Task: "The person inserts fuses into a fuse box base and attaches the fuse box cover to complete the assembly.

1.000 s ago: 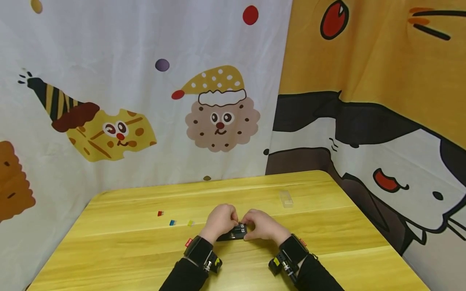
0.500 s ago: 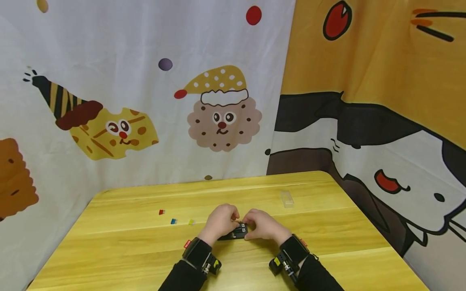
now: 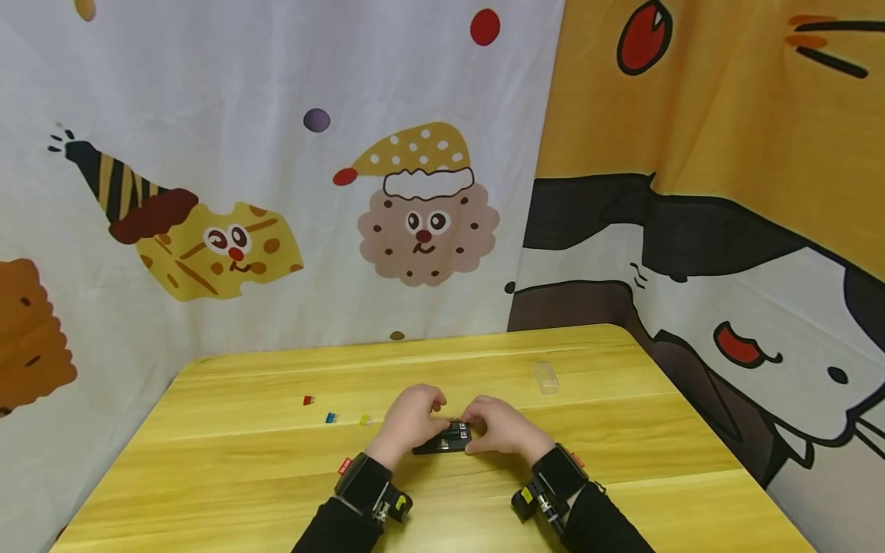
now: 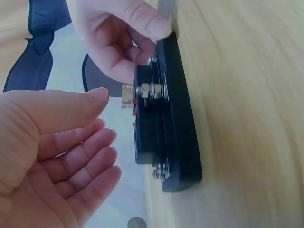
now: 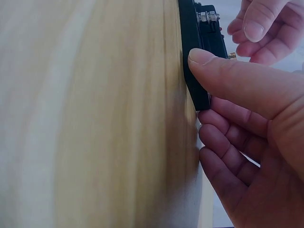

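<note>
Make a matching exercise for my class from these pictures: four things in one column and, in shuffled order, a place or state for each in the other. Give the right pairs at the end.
Column one
1. Left hand
2. Clear box
3. Right hand
4. Blue piece

Column two
A. Lies between the red piece and the yellow piece
B. Grips the black block
C. Relaxed, holding nothing
D. Lies toward the far edge of the table

Right pairs: 1-C, 2-D, 3-B, 4-A

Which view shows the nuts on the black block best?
The left wrist view: the nuts look large there, seen side-on. The right wrist view shows some, smaller, near its top edge. In the head view they're too tiny.
</note>
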{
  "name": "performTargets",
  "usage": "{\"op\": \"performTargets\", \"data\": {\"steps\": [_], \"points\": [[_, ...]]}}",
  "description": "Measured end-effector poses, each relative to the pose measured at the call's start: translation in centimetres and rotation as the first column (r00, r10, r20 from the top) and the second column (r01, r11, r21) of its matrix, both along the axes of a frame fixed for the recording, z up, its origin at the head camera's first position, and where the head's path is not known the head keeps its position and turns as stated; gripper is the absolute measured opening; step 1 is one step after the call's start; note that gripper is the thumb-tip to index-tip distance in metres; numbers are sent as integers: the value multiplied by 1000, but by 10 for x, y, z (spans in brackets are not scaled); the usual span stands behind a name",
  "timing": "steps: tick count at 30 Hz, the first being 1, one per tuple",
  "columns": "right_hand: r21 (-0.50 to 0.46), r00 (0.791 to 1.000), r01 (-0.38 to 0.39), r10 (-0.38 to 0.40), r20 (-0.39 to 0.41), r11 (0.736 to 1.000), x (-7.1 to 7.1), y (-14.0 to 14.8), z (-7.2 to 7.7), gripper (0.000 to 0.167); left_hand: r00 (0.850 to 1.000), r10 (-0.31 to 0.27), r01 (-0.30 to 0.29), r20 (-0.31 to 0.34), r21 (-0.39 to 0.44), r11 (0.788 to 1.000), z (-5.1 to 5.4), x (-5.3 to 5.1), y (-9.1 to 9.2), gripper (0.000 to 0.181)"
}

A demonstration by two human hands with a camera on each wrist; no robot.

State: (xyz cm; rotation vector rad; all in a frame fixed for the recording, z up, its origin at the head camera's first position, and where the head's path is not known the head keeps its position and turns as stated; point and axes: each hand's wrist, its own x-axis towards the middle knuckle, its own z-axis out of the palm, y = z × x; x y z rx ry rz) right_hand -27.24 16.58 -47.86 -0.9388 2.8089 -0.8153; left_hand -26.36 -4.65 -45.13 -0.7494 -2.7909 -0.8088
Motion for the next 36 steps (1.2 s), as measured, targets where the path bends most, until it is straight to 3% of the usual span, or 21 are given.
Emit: {"op": "performTargets", "data": {"steps": [10,22,36], "points": [[-6,1000,7,-7,20,1000,1,-1,2,41,997,78,-78,15,7,997,3,3,-18,27],[1,1000,0,0,21,1000,4,0,5,42,981,192,-192,14,9,981,6,1,-50,26],[1,1000,10,-10,26,1000,4,0,4,41,959,283,-284,26,37,958,12,2,-103,28]]}}
